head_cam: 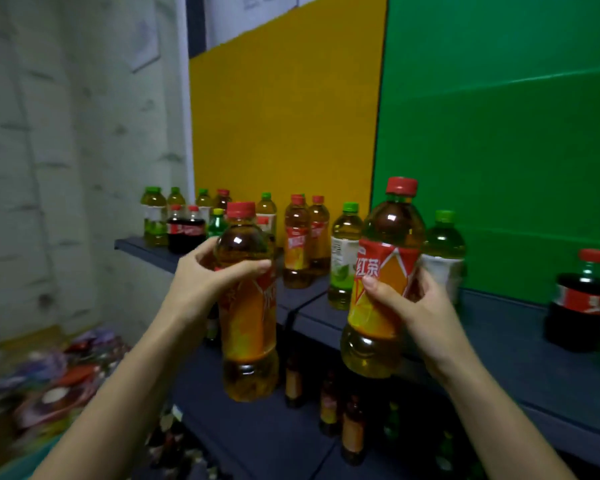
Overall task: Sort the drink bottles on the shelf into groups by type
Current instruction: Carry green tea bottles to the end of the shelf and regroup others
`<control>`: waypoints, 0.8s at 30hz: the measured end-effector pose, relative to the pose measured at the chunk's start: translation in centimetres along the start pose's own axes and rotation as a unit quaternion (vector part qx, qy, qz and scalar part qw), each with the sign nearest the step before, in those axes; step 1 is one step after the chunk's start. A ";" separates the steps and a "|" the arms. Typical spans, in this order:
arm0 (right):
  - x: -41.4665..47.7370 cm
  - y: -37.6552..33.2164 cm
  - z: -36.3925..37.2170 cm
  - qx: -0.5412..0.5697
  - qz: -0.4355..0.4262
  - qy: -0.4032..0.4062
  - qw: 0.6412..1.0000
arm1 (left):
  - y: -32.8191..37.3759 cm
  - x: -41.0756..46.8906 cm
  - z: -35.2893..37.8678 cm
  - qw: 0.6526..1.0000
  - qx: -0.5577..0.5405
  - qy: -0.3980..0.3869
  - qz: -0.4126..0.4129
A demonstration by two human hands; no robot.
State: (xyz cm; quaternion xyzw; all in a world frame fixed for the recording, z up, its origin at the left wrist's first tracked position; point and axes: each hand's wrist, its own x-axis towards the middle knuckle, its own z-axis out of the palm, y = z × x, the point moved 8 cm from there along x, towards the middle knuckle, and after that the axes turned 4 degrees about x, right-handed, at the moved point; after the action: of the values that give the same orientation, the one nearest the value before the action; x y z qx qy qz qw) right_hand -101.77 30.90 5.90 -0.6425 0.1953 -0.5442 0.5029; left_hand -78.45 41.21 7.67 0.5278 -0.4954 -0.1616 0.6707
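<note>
Each hand holds a red-capped tea bottle lifted clear of the shelf (499, 327): the left hand (201, 278) wraps one bottle (248, 323) at its shoulder, the right hand (413, 306) grips the other bottle (378, 289) around its label. This looks like mid-sort; next they need setting beside the red tea pair (305, 237) further back.

Dim, soft-focus view; lower-left edge smeared, verticals bowed.

Left clear plastic tea bottle (248, 306) and right clear plastic tea bottle (383, 282): red caps, amber liquid, red-and-orange labels. Green-capped plastic bottle (345, 254): pale yellow-green liquid, white-and-green label. Dark cola bottle (581, 303): red cap, red label. Flat shelf (520, 348): dark blue-grey. Behind: yellow back panel (284, 116), green back panel (499, 133).
</note>
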 end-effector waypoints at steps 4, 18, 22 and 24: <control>1.0 3.6 7.6 0.027 0.017 -0.013 0.999 | -2.9 1.1 -7.2 0.999 0.013 0.018 -0.028; 8.9 12.2 21.6 0.005 0.024 -0.019 1.000 | -11.1 8.3 -20.5 0.997 0.013 0.064 -0.031; 12.6 14.9 24.2 0.000 0.015 -0.012 1.000 | -13.7 12.8 -22.1 0.998 0.021 0.057 -0.020; 14.8 16.0 25.5 -0.005 0.010 -0.007 1.000 | -14.8 15.5 -22.9 0.998 0.024 0.052 -0.018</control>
State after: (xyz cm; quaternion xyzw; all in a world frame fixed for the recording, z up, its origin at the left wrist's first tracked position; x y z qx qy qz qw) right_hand -69.32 23.47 2.07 -0.6473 0.2007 -0.5336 0.5059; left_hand -47.69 36.47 3.58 0.5606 -0.4540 -0.1344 0.6794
